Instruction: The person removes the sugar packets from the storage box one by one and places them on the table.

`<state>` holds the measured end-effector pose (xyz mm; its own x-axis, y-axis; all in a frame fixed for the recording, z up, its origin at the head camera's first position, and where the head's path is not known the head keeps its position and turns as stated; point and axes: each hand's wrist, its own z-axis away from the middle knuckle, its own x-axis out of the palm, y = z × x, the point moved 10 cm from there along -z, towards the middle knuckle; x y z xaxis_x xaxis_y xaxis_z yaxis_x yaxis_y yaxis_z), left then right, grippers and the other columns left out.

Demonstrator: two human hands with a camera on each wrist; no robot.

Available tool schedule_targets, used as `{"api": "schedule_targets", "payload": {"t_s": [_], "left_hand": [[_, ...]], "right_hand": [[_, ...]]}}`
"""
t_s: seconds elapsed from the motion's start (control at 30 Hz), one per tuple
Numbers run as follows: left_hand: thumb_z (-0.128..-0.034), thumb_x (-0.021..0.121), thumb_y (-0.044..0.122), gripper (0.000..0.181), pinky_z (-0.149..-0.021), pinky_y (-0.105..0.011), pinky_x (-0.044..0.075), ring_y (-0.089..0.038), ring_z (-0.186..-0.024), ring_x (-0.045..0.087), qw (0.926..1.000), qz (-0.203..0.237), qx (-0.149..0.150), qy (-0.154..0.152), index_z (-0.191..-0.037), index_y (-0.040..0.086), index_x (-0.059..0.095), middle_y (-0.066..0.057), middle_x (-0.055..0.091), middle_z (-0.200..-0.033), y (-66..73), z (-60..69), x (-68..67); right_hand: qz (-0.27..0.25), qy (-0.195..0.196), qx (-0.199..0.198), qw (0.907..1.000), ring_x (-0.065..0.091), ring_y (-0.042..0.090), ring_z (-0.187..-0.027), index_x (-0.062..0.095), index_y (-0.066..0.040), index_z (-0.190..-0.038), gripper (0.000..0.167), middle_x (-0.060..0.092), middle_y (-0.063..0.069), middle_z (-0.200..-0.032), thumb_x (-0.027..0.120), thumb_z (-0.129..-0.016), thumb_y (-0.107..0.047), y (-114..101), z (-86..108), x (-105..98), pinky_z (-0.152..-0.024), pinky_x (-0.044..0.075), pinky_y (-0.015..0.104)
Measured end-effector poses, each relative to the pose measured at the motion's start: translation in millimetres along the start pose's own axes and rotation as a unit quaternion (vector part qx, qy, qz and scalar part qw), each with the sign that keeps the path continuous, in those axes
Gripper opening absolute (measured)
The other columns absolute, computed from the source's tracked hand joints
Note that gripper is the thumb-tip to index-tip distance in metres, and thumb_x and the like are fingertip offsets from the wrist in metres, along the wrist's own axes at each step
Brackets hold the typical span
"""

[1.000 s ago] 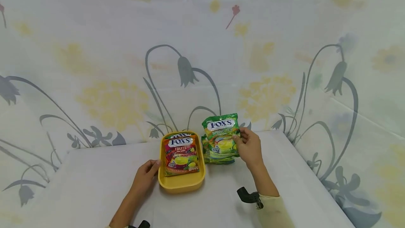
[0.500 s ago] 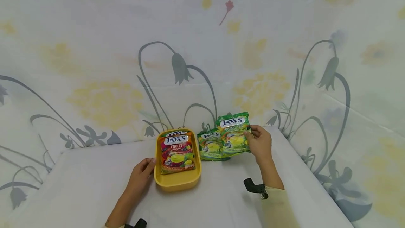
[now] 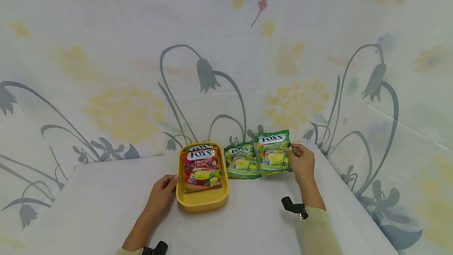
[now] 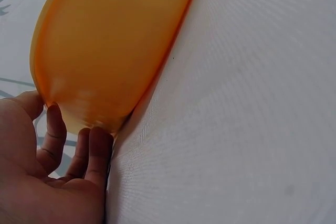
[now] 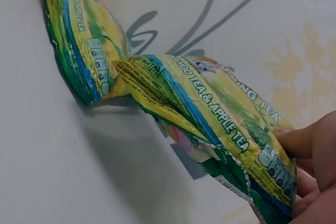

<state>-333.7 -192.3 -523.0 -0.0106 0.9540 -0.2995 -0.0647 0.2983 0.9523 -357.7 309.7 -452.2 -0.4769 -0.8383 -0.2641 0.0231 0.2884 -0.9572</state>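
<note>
On the white table [image 3: 247, 217], the tray [image 3: 202, 200] sits at your left hand [image 3: 161, 194], whose loosely bent fingers touch its outer wall, probably to steady it. Your right hand [image 3: 302, 160] pinches a green bag [image 3: 272, 152] by its side edge, thumb on the front, a grip that leaves most of that front facing you; the bag looks raised. The other green bag [image 3: 242, 162] lies between it and the tray. Count one tray, two green bags outside, two bags inside: a red bag [image 3: 201, 172] overlapping a rear bag [image 3: 204, 146], its kind unclear.
</note>
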Motion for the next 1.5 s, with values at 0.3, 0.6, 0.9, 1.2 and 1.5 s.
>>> {"api": "schedule_targets", "payload": {"t_s": [0.3,0.6,0.9,1.2,1.5], "left_hand": [[-0.1096,0.053,0.053,0.055,-0.109,-0.046,0.053,-0.025,-0.118,0.065,1.0000,0.001,0.000,-0.003,-0.125,0.001,0.066,-0.014,0.069,-0.131,0.0,-1.1,-0.9],[-0.1099,0.054,0.050,0.053,-0.110,-0.048,0.052,-0.025,-0.118,0.065,0.9999,0.012,0.000,-0.002,-0.125,0.001,0.066,-0.013,0.069,-0.131,-0.1,0.5,-0.6],[-0.1101,0.055,0.047,0.049,-0.108,-0.047,0.053,-0.024,-0.114,0.065,0.9999,0.009,-0.006,0.007,-0.122,0.002,0.067,-0.013,0.070,-0.127,-1.5,1.8,-2.2],[-0.1110,0.055,0.044,0.045,-0.107,-0.044,0.053,-0.024,-0.112,0.065,0.9999,0.010,0.005,0.013,-0.118,0.002,0.069,-0.013,0.071,-0.123,-0.6,-0.1,-0.9],[-0.1092,0.056,0.049,0.049,-0.110,-0.048,0.052,-0.024,-0.114,0.065,0.9999,0.008,0.001,0.011,-0.118,0.003,0.069,-0.011,0.071,-0.127,-0.6,-1.1,0.1]], "right_hand": [[0.019,-0.021,0.013,0.9995,0.064,0.011,-0.088,0.065,0.007,-0.135,0.034,0.070,0.029,-0.126,0.059,-0.106,-0.009,13,-5.7,5,-0.065,0.051,0.015],[0.051,-0.022,0.024,0.9981,0.066,0.035,-0.115,0.062,0.006,-0.140,0.037,0.067,0.029,-0.132,0.056,-0.108,-0.011,26,-6.1,9,-0.071,0.048,0.015],[0.099,0.009,-0.032,0.9945,0.066,0.038,-0.112,0.065,0.007,-0.137,0.035,0.069,0.028,-0.124,0.058,-0.107,-0.009,28,-6.2,9,-0.080,0.053,0.029],[0.193,-0.050,-0.064,0.9779,0.053,0.051,-0.135,0.049,0.015,-0.148,0.052,0.056,0.038,-0.143,0.052,-0.107,-0.015,24,-4.7,19,-0.112,0.044,0.061],[0.239,-0.066,-0.119,0.9615,0.047,0.056,-0.137,0.051,0.019,-0.143,0.051,0.053,0.043,-0.140,0.057,-0.103,-0.013,3,-3.8,24,-0.117,0.037,0.064]]}}
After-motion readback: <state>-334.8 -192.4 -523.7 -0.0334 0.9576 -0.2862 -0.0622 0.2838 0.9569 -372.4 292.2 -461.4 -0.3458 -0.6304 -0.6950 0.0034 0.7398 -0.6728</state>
